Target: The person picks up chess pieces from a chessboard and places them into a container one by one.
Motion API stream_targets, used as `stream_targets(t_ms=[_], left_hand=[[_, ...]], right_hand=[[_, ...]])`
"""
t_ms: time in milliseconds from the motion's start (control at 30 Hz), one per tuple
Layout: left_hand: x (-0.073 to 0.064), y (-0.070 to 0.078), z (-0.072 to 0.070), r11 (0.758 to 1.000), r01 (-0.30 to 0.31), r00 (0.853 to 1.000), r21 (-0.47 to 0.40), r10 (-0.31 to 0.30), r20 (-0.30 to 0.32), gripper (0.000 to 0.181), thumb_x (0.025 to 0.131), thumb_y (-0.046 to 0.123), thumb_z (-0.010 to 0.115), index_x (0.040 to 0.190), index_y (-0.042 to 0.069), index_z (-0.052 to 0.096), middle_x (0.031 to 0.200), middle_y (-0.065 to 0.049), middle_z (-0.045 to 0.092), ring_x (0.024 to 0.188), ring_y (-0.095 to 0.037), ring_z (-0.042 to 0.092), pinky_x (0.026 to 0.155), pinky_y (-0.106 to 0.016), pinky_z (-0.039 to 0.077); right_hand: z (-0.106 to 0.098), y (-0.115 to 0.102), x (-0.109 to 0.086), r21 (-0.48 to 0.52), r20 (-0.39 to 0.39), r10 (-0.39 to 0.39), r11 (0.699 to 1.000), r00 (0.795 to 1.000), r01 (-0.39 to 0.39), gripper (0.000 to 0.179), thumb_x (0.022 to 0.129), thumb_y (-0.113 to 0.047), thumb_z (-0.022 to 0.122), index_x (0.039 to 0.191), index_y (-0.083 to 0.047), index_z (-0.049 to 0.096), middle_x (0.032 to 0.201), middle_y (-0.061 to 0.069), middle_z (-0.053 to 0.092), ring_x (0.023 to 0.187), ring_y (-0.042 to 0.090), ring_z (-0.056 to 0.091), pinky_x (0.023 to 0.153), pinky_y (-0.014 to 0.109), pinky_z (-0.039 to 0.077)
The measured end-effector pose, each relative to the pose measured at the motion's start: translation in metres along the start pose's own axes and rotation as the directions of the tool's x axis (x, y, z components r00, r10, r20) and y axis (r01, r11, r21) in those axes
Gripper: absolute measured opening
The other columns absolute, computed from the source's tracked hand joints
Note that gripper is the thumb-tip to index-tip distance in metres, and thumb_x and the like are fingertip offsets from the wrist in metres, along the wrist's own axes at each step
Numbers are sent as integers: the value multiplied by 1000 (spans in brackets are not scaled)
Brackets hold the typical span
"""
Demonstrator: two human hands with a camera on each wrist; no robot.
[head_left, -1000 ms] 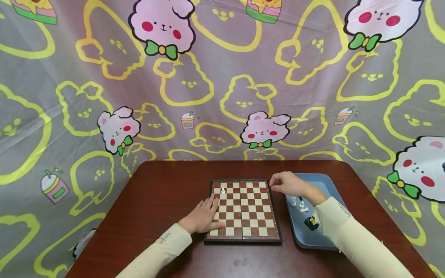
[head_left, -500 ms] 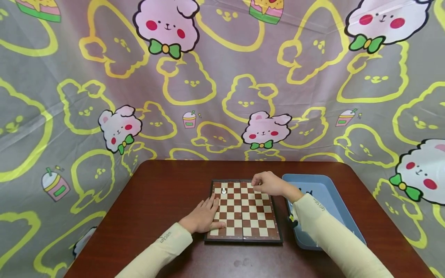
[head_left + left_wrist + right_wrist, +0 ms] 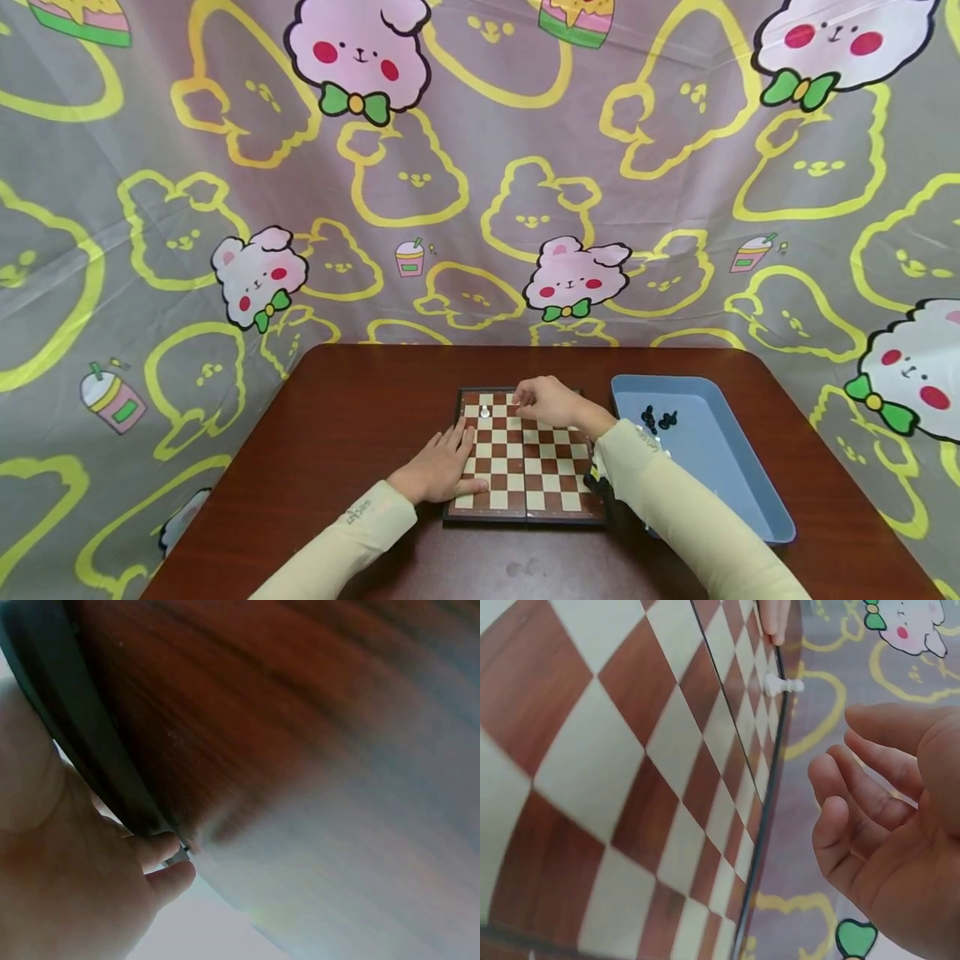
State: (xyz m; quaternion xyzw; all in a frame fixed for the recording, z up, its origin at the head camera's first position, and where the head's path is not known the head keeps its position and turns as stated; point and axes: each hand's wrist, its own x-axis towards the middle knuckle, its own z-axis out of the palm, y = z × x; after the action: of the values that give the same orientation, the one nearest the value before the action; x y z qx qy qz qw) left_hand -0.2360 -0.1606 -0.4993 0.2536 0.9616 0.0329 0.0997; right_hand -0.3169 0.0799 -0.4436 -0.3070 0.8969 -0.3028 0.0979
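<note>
A checkered chessboard [image 3: 510,479] with a black rim lies on the table, a fold line down its middle. My left hand [image 3: 438,467] rests on its left edge, fingers spread and the thumb on the squares. In the left wrist view the left hand [image 3: 67,870] lies along the dark rim. A white pawn [image 3: 485,411] stands upright on the far left squares. My right hand [image 3: 551,402] hovers over the far middle of the board, to the right of the pawn. In the right wrist view its fingers [image 3: 840,825] are loosely bent, with nothing visible between them and the thumb.
A blue tray [image 3: 720,442] sits right of the board, partly behind the right sleeve [image 3: 652,475]. Black chess pieces [image 3: 660,419] lie in it, with small white ones by the sleeve. A patterned cloth [image 3: 465,208] hangs behind the table [image 3: 360,400].
My right hand has moved left from the tray's near side across the far part of the board toward the pawn. The left hand and the pawn have stayed in place.
</note>
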Motion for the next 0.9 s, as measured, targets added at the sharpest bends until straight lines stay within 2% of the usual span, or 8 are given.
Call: stream_targets(t_ms=[500, 733, 900], left_hand=[[2, 0, -1, 1000, 3, 1000, 5, -3, 0, 99, 87, 73, 35, 150, 0, 15, 155, -22, 4, 141, -31, 16, 109, -48, 21], [2, -1, -1, 1000, 1, 1000, 5, -1, -4, 99, 87, 73, 36, 150, -1, 17, 155, -22, 6, 141, -32, 17, 109, -49, 22], [1, 0, -1, 1000, -2, 1000, 11, 1, 9, 98, 87, 72, 35, 150, -1, 16, 155, -23, 6, 140, -32, 18, 109, -49, 22]], right_hand=[[26, -2, 27, 9, 9, 51, 999, 999, -51, 25, 93, -15, 62, 116, -6, 62, 95, 0, 63, 82, 13, 61, 69, 33, 50], [38, -6, 39, -29, 1, 24, 999, 1000, -24, 28, 93, -13, 62, 119, -5, 60, 100, 5, 65, 90, 18, 62, 74, 34, 51], [43, -6, 42, -16, 0, 40, 999, 999, -40, 26, 93, -11, 61, 119, -6, 60, 99, 6, 64, 85, 18, 62, 72, 34, 51]])
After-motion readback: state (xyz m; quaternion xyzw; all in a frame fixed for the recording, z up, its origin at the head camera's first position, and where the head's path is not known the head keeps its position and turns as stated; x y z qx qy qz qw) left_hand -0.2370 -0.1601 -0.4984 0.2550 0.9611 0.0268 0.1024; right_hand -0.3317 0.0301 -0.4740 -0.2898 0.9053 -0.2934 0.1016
